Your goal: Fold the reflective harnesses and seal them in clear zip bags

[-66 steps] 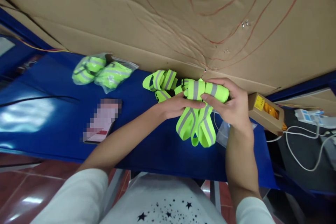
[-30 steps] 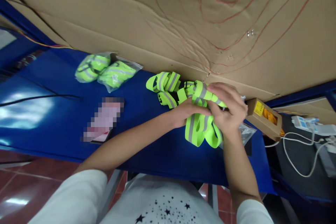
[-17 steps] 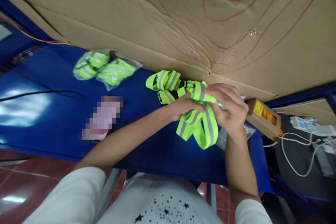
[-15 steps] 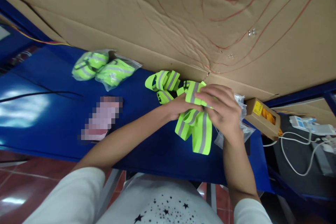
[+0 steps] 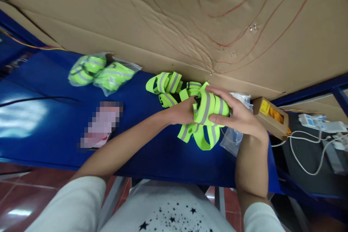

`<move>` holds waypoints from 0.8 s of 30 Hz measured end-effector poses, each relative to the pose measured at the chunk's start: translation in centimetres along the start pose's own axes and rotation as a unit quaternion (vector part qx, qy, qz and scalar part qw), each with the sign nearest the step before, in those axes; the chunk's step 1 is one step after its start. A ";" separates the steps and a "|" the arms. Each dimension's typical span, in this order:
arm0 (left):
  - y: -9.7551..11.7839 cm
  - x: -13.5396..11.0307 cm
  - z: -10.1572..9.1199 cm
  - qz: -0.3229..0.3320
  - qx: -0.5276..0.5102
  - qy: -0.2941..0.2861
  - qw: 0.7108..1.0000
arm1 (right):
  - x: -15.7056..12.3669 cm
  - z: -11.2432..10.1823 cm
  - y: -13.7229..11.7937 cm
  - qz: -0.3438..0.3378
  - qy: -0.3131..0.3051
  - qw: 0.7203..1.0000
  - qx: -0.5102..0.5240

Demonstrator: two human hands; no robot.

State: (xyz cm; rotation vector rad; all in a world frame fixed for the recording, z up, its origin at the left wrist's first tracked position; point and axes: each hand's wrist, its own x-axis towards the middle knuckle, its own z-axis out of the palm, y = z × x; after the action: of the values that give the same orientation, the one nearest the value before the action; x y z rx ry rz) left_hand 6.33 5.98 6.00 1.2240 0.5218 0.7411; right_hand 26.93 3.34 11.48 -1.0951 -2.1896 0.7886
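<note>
A bright yellow-green reflective strap (image 5: 208, 107) with a grey stripe is wound into a roll between my two hands, above the table. My left hand (image 5: 185, 111) grips its left side, with most of its fingers hidden behind the roll. From the right, my right hand (image 5: 240, 116) clasps the same roll, its thumb in front and its fingers over the top. Loose loops of the strap hang below. Just behind lie more reflective straps (image 5: 165, 83) in a loose heap, some with black buckles.
Two clear bags of reflective straps (image 5: 114, 76) lie at the back left. A phone (image 5: 102, 123), its screen blurred, rests nearer me. Clear plastic bags (image 5: 232, 141) and a windowed cardboard box (image 5: 272, 116) are at right. Cardboard (image 5: 152, 36) stands behind the blue table (image 5: 160, 152).
The strap's held part has become a rounder, fuller roll, and the hanging loops are shorter. My right hand has spread wider around it. The view has shifted slightly.
</note>
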 end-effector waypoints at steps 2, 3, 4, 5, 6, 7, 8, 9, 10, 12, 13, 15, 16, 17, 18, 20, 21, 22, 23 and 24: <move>-0.1 0.0 0.2 0.027 0.015 -0.025 0.999 | -0.1 -0.3 0.1 0.012 -0.041 0.998 0.037; -0.2 0.0 0.3 0.030 0.002 -0.023 0.999 | -0.1 -0.3 0.1 0.009 -0.037 0.998 0.055; -0.4 0.0 0.5 0.030 -0.025 -0.009 0.999 | -0.1 -0.3 0.0 0.005 -0.019 0.997 0.070; -0.6 0.0 0.6 0.026 -0.060 0.008 0.998 | 0.0 -0.2 0.0 0.003 0.007 0.997 0.083; -0.9 0.0 0.8 0.018 -0.095 0.024 0.995 | 0.1 0.1 -0.1 0.008 0.029 0.995 0.095; -1.1 -0.1 0.9 0.007 -0.130 0.038 0.991 | 0.1 0.3 -0.1 0.019 0.050 0.993 0.108; -1.3 -0.1 1.0 -0.006 -0.160 0.050 0.986 | 0.2 0.7 0.0 0.036 0.069 0.989 0.122; -1.4 -0.1 1.1 -0.023 -0.186 0.058 0.981 | 0.3 1.0 0.0 0.055 0.084 0.985 0.138; -1.5 -0.1 1.1 -0.042 -0.207 0.063 0.975 | 0.4 1.3 0.2 0.073 0.096 0.980 0.156; -1.8 -0.2 1.5 -0.081 -0.248 0.060 0.964 | 0.5 1.7 0.4 0.101 0.111 0.970 0.192; -2.0 -0.3 1.8 -0.096 -0.270 0.048 0.957 | 0.5 1.9 0.6 0.111 0.116 0.965 0.206; -2.4 -0.3 2.5 -0.114 -0.312 -0.003 0.943 | 0.6 1.9 0.7 0.124 0.123 0.962 0.211; -2.6 -0.4 2.9 -0.121 -0.327 -0.032 0.937 | 0.6 1.8 0.8 0.127 0.121 0.963 0.203; -2.8 -0.4 3.3 -0.127 -0.334 -0.052 0.932 | 0.7 1.8 0.8 0.128 0.116 0.966 0.194; -3.0 -0.4 3.7 -0.132 -0.333 -0.059 0.932 | 0.7 1.6 0.7 0.127 0.111 0.968 0.186; -3.1 -0.4 4.3 -0.139 -0.317 -0.042 0.937 | 0.7 1.4 0.5 0.127 0.105 0.969 0.185; -3.1 -0.4 4.4 -0.138 -0.305 -0.025 0.942 | 0.7 1.4 0.3 0.130 0.105 0.968 0.189; -3.0 -0.4 4.6 -0.133 -0.289 -0.010 0.948 | 0.7 1.3 0.1 0.136 0.105 0.966 0.193; -3.0 -0.4 4.7 -0.126 -0.273 0.005 0.954 | 0.7 1.3 -0.1 0.144 0.104 0.964 0.197; -3.1 -0.3 4.7 -0.119 -0.252 0.020 0.960 | 0.6 1.2 -0.2 0.152 0.099 0.963 0.201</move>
State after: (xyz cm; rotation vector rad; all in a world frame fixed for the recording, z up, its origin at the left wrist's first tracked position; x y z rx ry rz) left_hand 10.17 2.18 4.33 0.6606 0.4656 0.6420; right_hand 25.63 3.44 10.95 -1.2466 -1.6208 1.1438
